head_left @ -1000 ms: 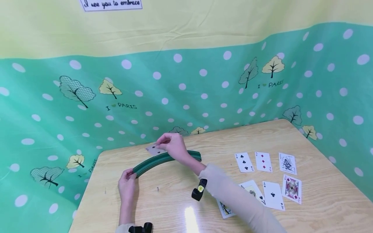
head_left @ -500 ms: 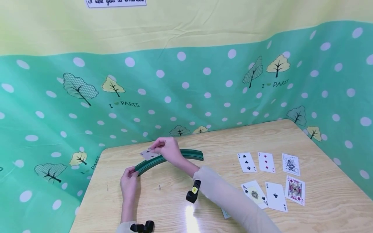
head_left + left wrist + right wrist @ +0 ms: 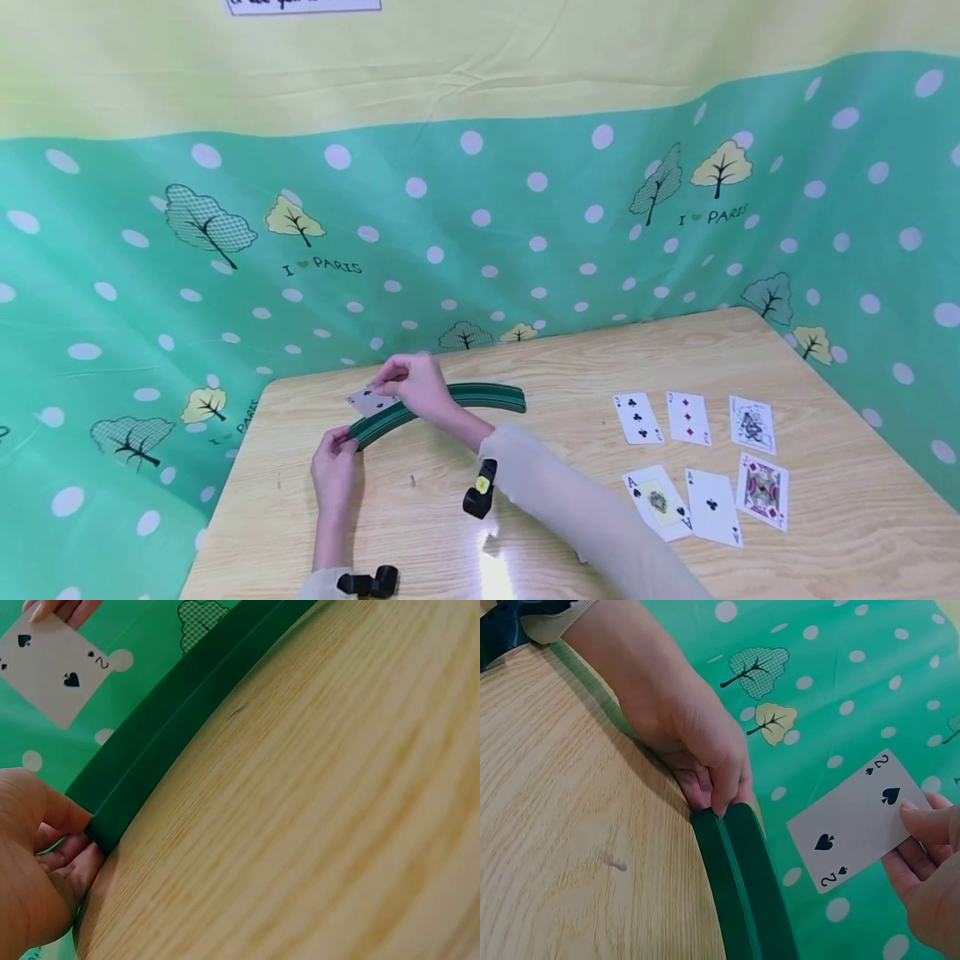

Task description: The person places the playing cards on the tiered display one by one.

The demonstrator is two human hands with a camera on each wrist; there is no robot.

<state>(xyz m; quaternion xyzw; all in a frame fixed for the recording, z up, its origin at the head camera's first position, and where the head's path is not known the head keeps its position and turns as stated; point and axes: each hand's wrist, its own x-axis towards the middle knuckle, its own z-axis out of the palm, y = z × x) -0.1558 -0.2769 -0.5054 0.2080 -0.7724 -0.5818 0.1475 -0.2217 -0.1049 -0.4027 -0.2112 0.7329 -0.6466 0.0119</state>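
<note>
A curved green card holder with a groove along it lies toward the back left of the table. My left hand pinches its left end between thumb and fingers, which the left wrist view shows closely. The two of spades is between the thumb and fingers of my right hand. Tilted, with its face toward me, the card is just above and behind the holder's left part, apart from the groove in both wrist views. My right hand and forearm cover the holder's middle in the head view.
Face-up cards lie on the right of the table: a three of clubs, three of diamonds, joker, ace of spades, ace of clubs and jack of diamonds. Polka-dot cloth hangs behind.
My right hand has moved left along the holder with the two of spades, toward the end at my left hand. The left hand keeps its grip. The head view has shifted slightly.
</note>
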